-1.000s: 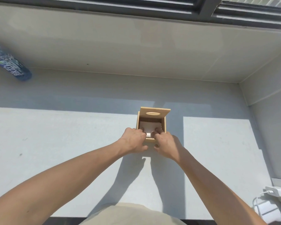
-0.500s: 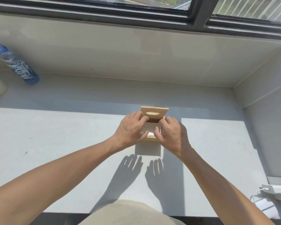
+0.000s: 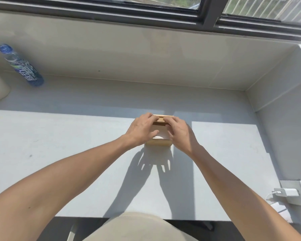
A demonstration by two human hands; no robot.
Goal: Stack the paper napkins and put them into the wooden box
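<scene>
Pale wood shows between the two hands: the small square wooden box (image 3: 158, 144) stands on the light grey counter (image 3: 76, 153), a little beyond the middle, with its sunlit front wall facing the person. Its thin wooden lid (image 3: 163, 116) lies tilted at the 12 o'clock edge of the box, not flat down. Inside the opening a white stack of paper napkins (image 3: 161, 132) is visible between the thumbs. The left hand (image 3: 142, 130) covers the 9 o'clock side of the box, fingers together and curved over the lid's near corner, thumb reaching toward the napkins. The right hand (image 3: 180, 132) covers the 3 o'clock side, its fingers (image 3: 172, 121) slightly spread and bent onto the lid; how firmly either hand presses, I cannot tell. Around the box the counter is bare on all sides. At 10 o'clock, well apart, a blue plastic bottle (image 3: 22, 66) stands near the pale back wall (image 3: 146, 54). At 4 o'clock, near the counter's right edge, a white charger (image 3: 288, 192) sits in a wall socket.
</scene>
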